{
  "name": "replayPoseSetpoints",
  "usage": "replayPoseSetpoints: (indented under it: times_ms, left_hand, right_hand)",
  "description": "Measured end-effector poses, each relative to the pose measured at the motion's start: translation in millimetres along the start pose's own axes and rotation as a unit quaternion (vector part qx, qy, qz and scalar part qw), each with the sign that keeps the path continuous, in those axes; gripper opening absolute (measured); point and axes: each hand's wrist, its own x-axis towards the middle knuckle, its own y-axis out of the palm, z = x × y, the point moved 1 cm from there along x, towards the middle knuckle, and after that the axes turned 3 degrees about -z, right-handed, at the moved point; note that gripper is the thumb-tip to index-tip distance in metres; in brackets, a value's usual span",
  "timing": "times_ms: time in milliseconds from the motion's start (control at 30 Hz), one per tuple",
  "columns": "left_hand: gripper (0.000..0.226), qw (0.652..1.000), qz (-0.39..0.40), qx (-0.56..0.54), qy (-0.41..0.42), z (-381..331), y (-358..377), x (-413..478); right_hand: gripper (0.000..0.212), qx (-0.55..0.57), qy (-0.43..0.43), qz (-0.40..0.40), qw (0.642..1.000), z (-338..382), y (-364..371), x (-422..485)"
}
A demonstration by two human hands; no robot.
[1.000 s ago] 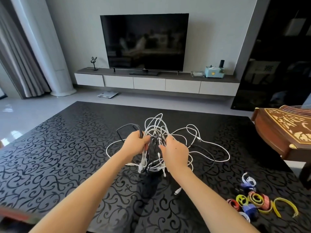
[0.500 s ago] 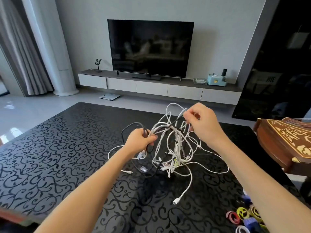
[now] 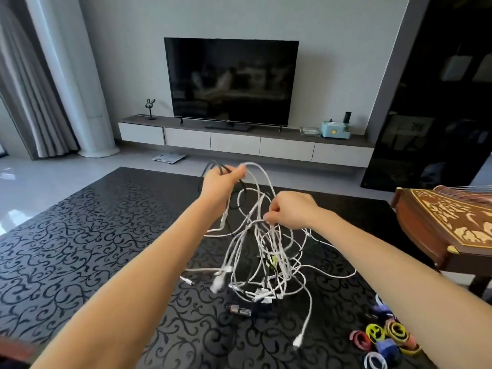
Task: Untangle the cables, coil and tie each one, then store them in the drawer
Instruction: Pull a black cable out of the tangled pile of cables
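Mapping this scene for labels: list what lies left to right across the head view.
Curtain → rabbit figurine → left hand gripping the cables → right hand pinching them → coloured cable ties.

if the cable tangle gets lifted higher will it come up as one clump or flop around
Probably floppy: strands of the cable tangle sag in loose loops below the left hand and right hand. Likely light, since finger grips alone carry it. Trailing ends, like the white plug down at the table, may drag and snag.
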Motion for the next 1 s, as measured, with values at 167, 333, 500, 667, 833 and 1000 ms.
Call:
replayPoseSetpoints:
  times_ms: [167, 333, 500, 667, 833, 1000]
  left_hand:
    - [0.021, 0.965, -0.239, -0.084, -0.073, -4, -32, 55]
    - [0.035, 0.924, -0.375, 0.014, -0.077, 21, -112, 91]
    - [0.041, 0.933, -0.312, 0.133, -0.123, 66, -130, 85]
    - [0.048, 0.942, -0.188, 0.264, -0.084, 71, -94, 55]
    - [0.040, 0.996, -0.038, 0.085, 0.004, 32, -32, 22]
    - [0.023, 0.973, 0.204, 0.100, 0.037, 19, 18, -4]
  right_hand:
    - [0.025, -0.052, -0.074, 0.037, 0.995, -12, -16, -14]
    - [0.028, -0.002, 0.154, -0.192, 0.969, -101, -67, -26]
    - [0.029, 0.350, 0.099, -0.409, 0.837, -94, -97, -11]
    - [0.035, 0.285, 0.040, -0.331, 0.899, -44, -104, 14]
    - [0.034, 0.217, 0.008, -0.251, 0.943, -25, -103, 26]
    - [0.030, 0.281, -0.022, -0.194, 0.940, -7, -102, 27]
